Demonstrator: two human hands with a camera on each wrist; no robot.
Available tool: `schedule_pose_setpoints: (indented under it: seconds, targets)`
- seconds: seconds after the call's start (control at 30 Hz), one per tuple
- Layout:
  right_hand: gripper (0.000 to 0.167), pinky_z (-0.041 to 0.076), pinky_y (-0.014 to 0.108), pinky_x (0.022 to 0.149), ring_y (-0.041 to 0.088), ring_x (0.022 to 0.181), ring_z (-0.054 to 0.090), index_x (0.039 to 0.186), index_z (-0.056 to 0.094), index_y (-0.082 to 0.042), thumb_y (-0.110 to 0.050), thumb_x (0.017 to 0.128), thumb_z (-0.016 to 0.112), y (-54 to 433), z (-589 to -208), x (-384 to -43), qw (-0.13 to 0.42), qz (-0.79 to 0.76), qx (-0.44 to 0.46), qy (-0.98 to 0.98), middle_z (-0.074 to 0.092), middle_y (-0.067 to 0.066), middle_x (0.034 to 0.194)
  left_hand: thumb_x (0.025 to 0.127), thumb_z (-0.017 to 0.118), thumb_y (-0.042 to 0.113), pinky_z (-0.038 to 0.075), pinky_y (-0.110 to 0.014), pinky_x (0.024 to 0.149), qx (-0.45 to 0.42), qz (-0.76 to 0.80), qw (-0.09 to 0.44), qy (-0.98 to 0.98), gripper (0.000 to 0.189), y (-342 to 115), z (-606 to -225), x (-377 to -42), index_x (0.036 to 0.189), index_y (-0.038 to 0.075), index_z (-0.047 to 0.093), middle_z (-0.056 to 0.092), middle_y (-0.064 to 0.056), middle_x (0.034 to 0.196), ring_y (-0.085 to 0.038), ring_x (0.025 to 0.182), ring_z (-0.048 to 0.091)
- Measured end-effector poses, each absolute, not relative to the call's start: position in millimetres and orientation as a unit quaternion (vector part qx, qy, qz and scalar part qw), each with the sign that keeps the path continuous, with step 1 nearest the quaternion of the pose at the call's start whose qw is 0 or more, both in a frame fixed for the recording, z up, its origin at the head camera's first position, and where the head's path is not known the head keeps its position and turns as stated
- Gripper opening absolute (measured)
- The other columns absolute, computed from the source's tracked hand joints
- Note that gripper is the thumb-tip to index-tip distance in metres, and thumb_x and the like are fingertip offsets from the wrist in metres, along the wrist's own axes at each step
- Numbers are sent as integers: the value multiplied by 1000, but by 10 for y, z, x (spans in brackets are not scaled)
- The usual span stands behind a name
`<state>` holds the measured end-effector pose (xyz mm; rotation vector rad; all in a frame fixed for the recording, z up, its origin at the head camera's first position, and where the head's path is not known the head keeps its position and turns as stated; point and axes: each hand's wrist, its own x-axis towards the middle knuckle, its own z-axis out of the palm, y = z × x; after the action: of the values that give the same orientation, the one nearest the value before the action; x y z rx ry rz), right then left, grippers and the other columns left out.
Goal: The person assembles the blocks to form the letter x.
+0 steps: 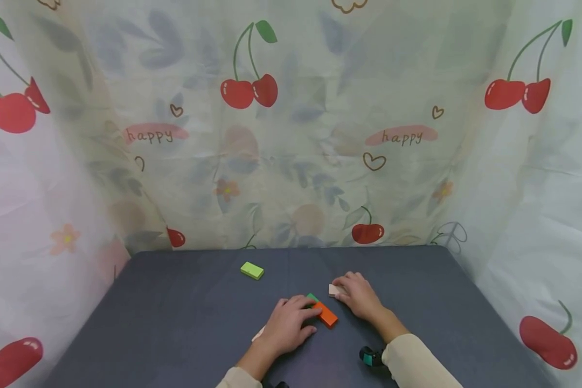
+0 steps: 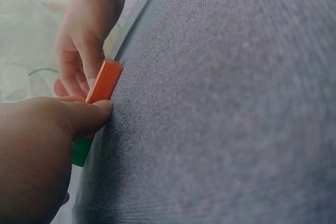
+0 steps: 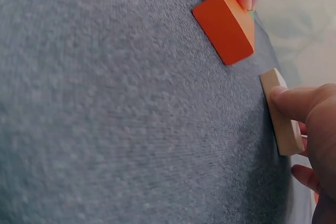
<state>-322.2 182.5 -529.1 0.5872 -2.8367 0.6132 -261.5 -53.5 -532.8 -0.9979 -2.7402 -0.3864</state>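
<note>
An orange block (image 1: 326, 315) lies on the dark cloth, end to end with a green block (image 1: 312, 297) that is mostly covered. My left hand (image 1: 287, 323) reaches over both, its fingertips touching the orange block, while the thumb stands apart in the head view. To the right, my right hand (image 1: 361, 296) pinches a pale wooden block (image 1: 334, 290). The right wrist view shows the thumb pressed on the near long side of this wooden block (image 3: 283, 116), which rests on the cloth; the other fingers are partly hidden behind it.
A lime-green block (image 1: 252, 270) lies farther back on the table (image 1: 184, 312). Beside the left wrist, a pale block (image 1: 258, 334) is partly hidden. A black strapped device (image 1: 371, 357) sits at the right wrist. Printed curtains (image 1: 291, 134) enclose the table's back and sides.
</note>
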Motion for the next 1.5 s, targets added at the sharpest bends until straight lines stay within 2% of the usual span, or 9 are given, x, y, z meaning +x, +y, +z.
schedule_pose_setpoints:
  seconds: [0.53, 0.97, 1.23, 1.5]
  targets:
    - [22, 41, 42, 78, 17, 86, 47, 109, 71, -15, -17, 87, 74, 1656, -5245, -3138, 81, 200, 256, -942, 57, -4, 95, 90, 69, 40, 41, -43, 91, -337, -132, 101, -927, 41, -541, -5300, -2594, 130, 32, 64, 55, 7, 134, -14, 125, 47]
    - [23, 42, 44, 83, 21, 93, 51, 112, 71, -14, -17, 88, 72, 1638, -5249, -3144, 87, 211, 293, -928, 62, 0, 105, 90, 70, 39, 41, -43, 90, -346, -134, 112, -922, 41, -541, -5296, -2598, 130, 30, 65, 56, 5, 134, -15, 125, 48]
    - [25, 43, 49, 91, 27, 105, 55, 117, 68, -8, -9, 92, 66, 1666, -5240, -3169, 56, 256, 321, -910, 62, 5, 112, 90, 70, 39, 42, -42, 90, -347, -126, 119, -922, 42, -537, -5314, -2606, 130, 30, 64, 56, 6, 134, -14, 125, 48]
    - [21, 42, 53, 93, 30, 106, 55, 114, 71, -9, -13, 94, 64, 1648, -5221, -3182, 47, 289, 309, -905, 62, 7, 112, 90, 70, 39, 41, -43, 90, -345, -131, 118, -922, 41, -533, -5320, -2608, 130, 30, 65, 56, 6, 135, -15, 125, 48]
